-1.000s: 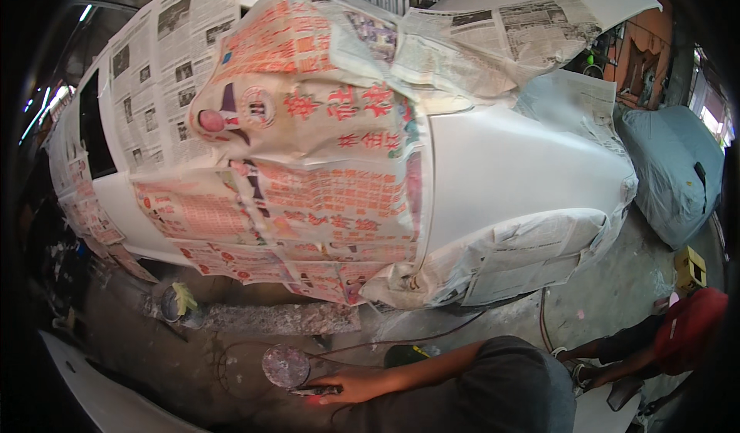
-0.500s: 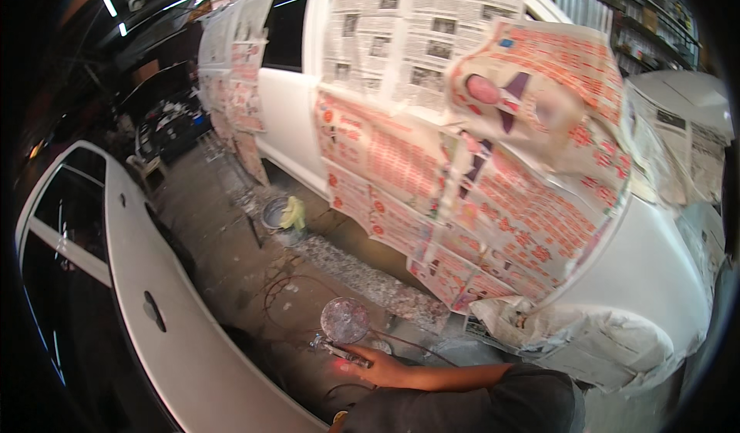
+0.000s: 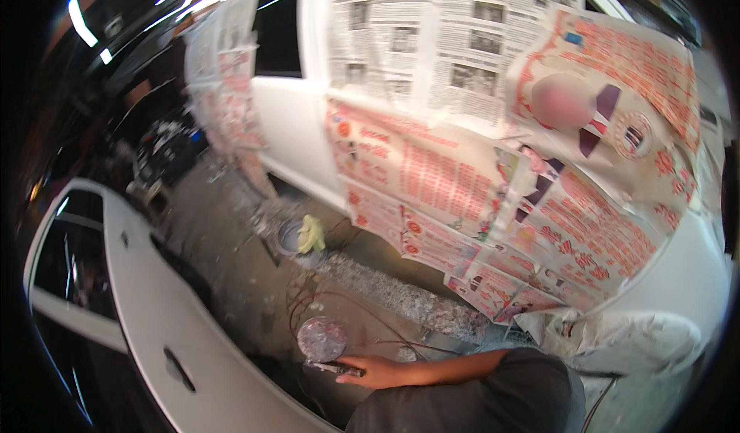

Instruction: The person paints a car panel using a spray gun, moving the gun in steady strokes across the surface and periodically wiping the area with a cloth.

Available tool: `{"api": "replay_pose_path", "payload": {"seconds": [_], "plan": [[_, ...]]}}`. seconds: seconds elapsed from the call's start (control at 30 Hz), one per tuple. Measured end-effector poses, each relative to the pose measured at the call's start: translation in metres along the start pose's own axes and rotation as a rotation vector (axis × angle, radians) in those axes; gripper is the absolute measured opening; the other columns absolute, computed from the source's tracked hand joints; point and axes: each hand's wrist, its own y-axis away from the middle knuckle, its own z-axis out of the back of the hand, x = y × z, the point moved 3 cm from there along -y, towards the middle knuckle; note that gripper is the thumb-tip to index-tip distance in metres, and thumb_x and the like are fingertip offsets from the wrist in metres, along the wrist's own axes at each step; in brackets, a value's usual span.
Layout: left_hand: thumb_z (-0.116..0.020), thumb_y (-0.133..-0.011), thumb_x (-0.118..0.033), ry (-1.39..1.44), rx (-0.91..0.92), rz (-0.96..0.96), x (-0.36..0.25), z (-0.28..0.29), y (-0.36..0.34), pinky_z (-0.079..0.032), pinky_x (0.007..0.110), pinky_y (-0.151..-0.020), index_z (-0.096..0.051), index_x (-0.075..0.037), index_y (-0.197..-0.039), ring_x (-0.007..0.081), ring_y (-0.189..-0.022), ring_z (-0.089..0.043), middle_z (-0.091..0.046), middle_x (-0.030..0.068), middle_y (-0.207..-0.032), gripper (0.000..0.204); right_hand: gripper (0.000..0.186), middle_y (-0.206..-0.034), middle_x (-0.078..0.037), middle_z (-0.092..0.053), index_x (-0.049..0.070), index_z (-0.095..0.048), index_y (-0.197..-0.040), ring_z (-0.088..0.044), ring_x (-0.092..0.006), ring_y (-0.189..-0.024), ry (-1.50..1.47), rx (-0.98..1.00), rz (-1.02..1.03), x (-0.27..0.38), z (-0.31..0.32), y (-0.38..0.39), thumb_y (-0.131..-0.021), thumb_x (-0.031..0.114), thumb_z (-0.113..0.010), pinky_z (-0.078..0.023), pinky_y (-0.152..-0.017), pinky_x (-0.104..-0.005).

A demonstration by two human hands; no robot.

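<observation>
My right hand (image 3: 368, 372) is low in the picture, its bare forearm coming out of a dark sleeve with the elbow bent to the right. Its fingers are wrapped round the handle of a spray gun (image 3: 336, 367). Beside the hand is the gun's round, paint-speckled cup (image 3: 322, 340); most of the gun's body is small or hidden. To the right stands a white vehicle (image 3: 293, 117), covered in newspaper (image 3: 432, 51) and red-printed paper sheets (image 3: 455, 182). The gun is apart from that paper. My left hand is not in view.
A silver car (image 3: 166, 310) stands close on the left. On the floor between the vehicles are a bucket (image 3: 289, 238) with a yellow cloth (image 3: 311, 235) over its rim, a paint-spotted strip (image 3: 385, 286) and a thin reddish hose (image 3: 362, 298). Crumpled masking (image 3: 617, 340) covers the near right wheel area.
My right hand, with the spray gun, has shifted slightly left and down in the picture. The view has turned, so the papered vehicle sits further right. A red glow near the fingers is gone.
</observation>
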Motion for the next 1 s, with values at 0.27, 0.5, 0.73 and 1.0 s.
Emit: {"api": "replay_pose_path", "payload": {"seconds": [0.27,0.5,0.73,1.0], "plan": [[-0.045,-0.099,-0.048,-0.229,0.167,-0.116,-0.104,0.036,-0.123,-0.045,0.042,-0.099,-0.038,-0.006,-0.149,0.0285,-0.116,-0.056,-0.057,0.0144,-0.124,0.065,0.062,-0.128,-0.021,-0.058,0.008,-0.043,-0.144,-0.059,-0.0384,-0.114,0.045,-0.155,0.012,-0.047,0.044,-0.077,-0.098,0.048,-0.054,-0.046,-0.096,-0.0439],[-0.045,-0.100,-0.047,-0.398,0.404,-0.148,-0.151,0.009,-0.186,-0.046,0.041,-0.098,-0.038,-0.006,-0.149,0.0279,-0.114,-0.056,-0.058,0.0138,-0.122,0.064,0.067,-0.139,-0.021,-0.051,0.007,-0.037,-0.149,-0.051,-0.0380,-0.126,0.018,-0.299,-0.161,-0.053,0.091,-0.071,-0.098,0.048,-0.053,-0.043,-0.102,-0.0433],[-0.045,-0.100,-0.046,-0.428,0.588,-0.128,-0.142,0.006,-0.235,-0.048,0.041,-0.096,-0.038,-0.006,-0.148,0.0273,-0.112,-0.057,-0.058,0.0133,-0.119,0.063,0.066,-0.149,-0.020,-0.041,0.008,-0.033,-0.151,-0.050,-0.0386,-0.129,-0.039,-0.643,-0.230,-0.068,0.089,-0.091,-0.098,0.040,-0.056,-0.043,-0.103,-0.0434],[-0.049,-0.101,-0.034,0.048,0.496,-0.807,-0.320,0.049,-0.152,-0.047,0.038,-0.095,-0.024,0.000,-0.152,0.0267,-0.115,-0.055,-0.050,0.0165,-0.132,0.066,0.071,-0.157,-0.021,-0.026,0.006,-0.026,-0.153,-0.041,-0.0398,-0.137,0.186,-0.907,-0.212,-0.067,0.080,-0.194,-0.091,0.014,-0.059,-0.041,-0.107,-0.0438]]}}
